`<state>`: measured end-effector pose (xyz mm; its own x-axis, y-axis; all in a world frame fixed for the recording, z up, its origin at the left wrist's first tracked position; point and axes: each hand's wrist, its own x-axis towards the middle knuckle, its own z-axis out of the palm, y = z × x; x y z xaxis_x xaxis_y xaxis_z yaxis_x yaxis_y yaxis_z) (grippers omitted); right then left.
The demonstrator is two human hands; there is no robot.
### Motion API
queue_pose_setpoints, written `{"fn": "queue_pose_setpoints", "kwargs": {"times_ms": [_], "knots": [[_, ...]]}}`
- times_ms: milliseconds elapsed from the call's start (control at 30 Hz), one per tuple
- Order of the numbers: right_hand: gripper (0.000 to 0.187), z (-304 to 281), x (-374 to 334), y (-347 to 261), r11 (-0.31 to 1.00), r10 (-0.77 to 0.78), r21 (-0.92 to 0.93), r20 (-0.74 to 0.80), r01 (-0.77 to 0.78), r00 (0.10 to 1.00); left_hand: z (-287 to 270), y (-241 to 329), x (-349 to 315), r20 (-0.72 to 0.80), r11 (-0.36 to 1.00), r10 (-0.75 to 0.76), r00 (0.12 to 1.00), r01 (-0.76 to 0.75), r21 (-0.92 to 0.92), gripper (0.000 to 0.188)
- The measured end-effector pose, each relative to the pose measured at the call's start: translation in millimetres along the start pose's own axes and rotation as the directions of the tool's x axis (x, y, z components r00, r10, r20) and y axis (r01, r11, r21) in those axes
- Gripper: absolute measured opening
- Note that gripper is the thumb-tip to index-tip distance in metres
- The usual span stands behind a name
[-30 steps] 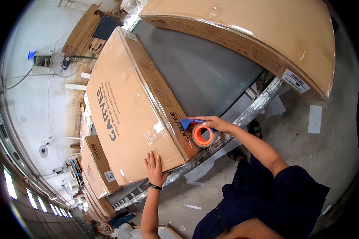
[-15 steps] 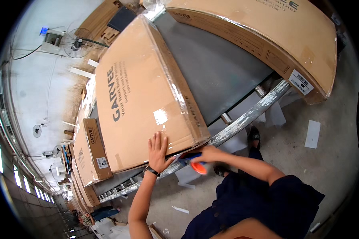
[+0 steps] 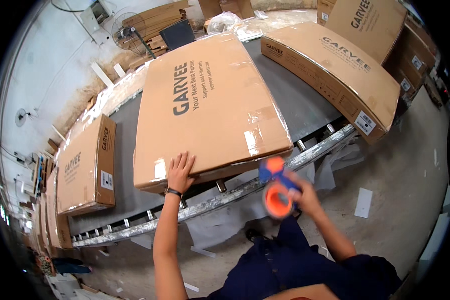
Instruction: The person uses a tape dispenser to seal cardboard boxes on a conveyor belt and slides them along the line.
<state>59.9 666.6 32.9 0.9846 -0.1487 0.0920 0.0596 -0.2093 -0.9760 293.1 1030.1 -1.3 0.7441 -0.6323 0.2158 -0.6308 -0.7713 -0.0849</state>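
A large flat cardboard box (image 3: 220, 125), sealed with clear tape, lies on the grey conveyor belt (image 3: 122, 165) in front of me. My left hand (image 3: 180, 171) rests flat on the box top near its front edge, fingers spread. My right hand (image 3: 306, 195) grips the handle of a blue and orange tape gun (image 3: 276, 171), held off the box beyond its front right corner. An orange-cored roll (image 3: 278, 200) sits on the tape gun, somewhat blurred. Strips of shiny clear tape show at both front corners of the box.
More cardboard boxes ride the belt, one at the right (image 3: 335, 70) and one at the left (image 3: 87, 170). A worn metal rail (image 3: 245, 189) with rollers edges the belt. Paper sheets (image 3: 363, 202) lie on the floor. A fan (image 3: 128, 31) stands by the far wall.
My right hand has lifted the tape gun away from the box's front edge. The left hand stays on top, now nearer the box's left corner. My view has shifted, showing more boxes at right.
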Motion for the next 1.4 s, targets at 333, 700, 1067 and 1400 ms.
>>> {"fn": "queue_pose_setpoints", "kwargs": {"times_ms": [333,700,1067,1400], "knots": [[0.056,56,161,-69,0.651,0.272,-0.738,0.009,-0.177,0.962,12,-13,-19,-0.226,0.988,0.062,0.972,-0.092,-0.122,0.085],[0.064,74,47,-34,0.630,0.268,-0.736,-0.094,-0.248,0.959,33,-17,-30,-0.279,0.988,0.094,0.956,-0.124,-0.089,0.076],[0.060,105,120,65,0.325,0.563,-0.910,-0.033,-0.258,0.825,25,-15,-8,-0.367,0.981,0.116,0.923,-0.165,-0.104,0.070],[0.074,41,-47,32,0.328,0.784,0.418,0.380,-0.847,0.490,3,-89,-65,0.104,0.988,-0.145,0.984,0.149,-0.032,0.103]]}}
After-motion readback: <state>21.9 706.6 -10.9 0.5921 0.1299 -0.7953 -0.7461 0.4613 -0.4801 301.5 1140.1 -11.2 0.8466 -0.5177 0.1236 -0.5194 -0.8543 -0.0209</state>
